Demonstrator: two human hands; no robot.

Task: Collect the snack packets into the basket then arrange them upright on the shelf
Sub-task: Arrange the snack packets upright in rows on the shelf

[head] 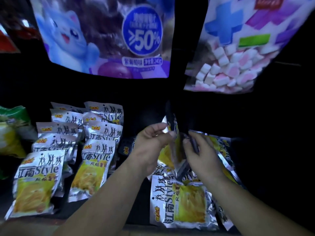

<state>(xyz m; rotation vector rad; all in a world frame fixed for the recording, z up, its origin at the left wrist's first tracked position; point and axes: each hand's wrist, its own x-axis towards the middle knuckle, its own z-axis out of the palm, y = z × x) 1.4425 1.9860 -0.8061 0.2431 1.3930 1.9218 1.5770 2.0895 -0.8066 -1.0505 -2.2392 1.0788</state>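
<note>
Stocking: I judge about half done | left hand (153, 143), right hand (199, 150): both grips pinching held packet (177, 145) | upright rows (95, 155) left of it | flat packets (179, 201) below it remain.

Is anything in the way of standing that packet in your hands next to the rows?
Maybe. The left hand and right hand hold the packet. Between it and the standing rows sits one small dark packet. Nothing else shows in that dim gap.

Single head-worn wide-angle view, facing forward and down, close over both forearms, dark shelf (136, 106) filling frame
</note>
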